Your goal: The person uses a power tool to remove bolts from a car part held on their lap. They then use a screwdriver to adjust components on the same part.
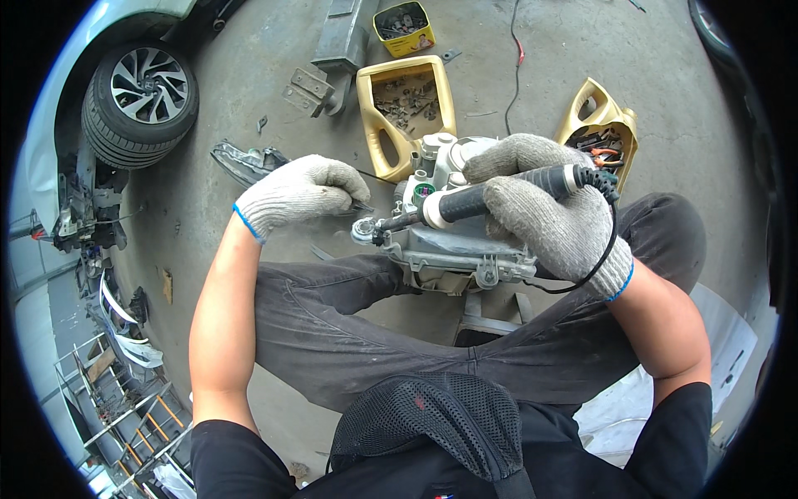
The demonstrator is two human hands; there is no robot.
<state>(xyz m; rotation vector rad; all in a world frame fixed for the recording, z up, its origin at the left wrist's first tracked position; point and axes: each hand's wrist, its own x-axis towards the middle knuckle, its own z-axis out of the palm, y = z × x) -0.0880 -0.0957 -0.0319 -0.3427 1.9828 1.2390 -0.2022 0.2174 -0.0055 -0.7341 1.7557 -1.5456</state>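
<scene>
A car headlight housing [453, 249], grey-white with a ribbed back and sockets, sits between my knees. My right hand [561, 224], in a knitted grey-white glove, is closed around a black pen-like hot tool [465, 205] with white rings and a cord. Its narrow metal tip points left, at or very near the round mounting tab [363, 230] on the housing's left end. Just above that tab, my gloved left hand [303, 193] pinches a thin dark strip [359, 207], partly hidden by the fingers. Whether the strip touches the tab I cannot tell.
Cut-open yellow jugs, one with small metal parts [446, 75] and one with hand tools [629, 158], stand beyond the housing. Behind them is a yellow tub [429, 40]. A car wheel [141, 104] is at upper left; a cable [513, 75] crosses the floor.
</scene>
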